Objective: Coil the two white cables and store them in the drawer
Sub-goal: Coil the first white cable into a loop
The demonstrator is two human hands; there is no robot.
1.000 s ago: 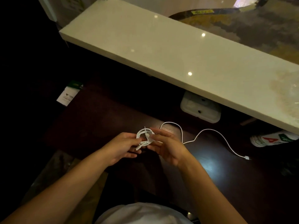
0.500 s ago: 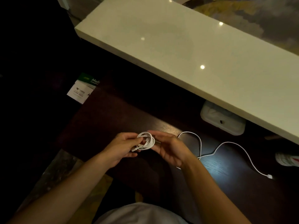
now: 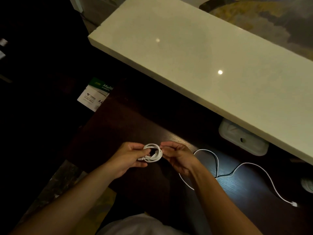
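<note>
Left hand (image 3: 128, 158) and right hand (image 3: 177, 158) pinch the coiled cable (image 3: 153, 154) between them above the desk (image 3: 135, 119), as half a second earlier; its loops look tighter. The second cable (image 3: 245, 163) still lies loose on the desk, right of the right hand. The desk's left edge runs near the left hand. Dark wood reaches back under the pale slab (image 3: 203, 65).

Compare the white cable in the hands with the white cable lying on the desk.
The held cable is wound into a small tight coil; the loose cable sprawls in open curves. The held cable is gripped by the left hand and right hand; the loose cable lies free on the dark desk. Both are thin and white.
</note>
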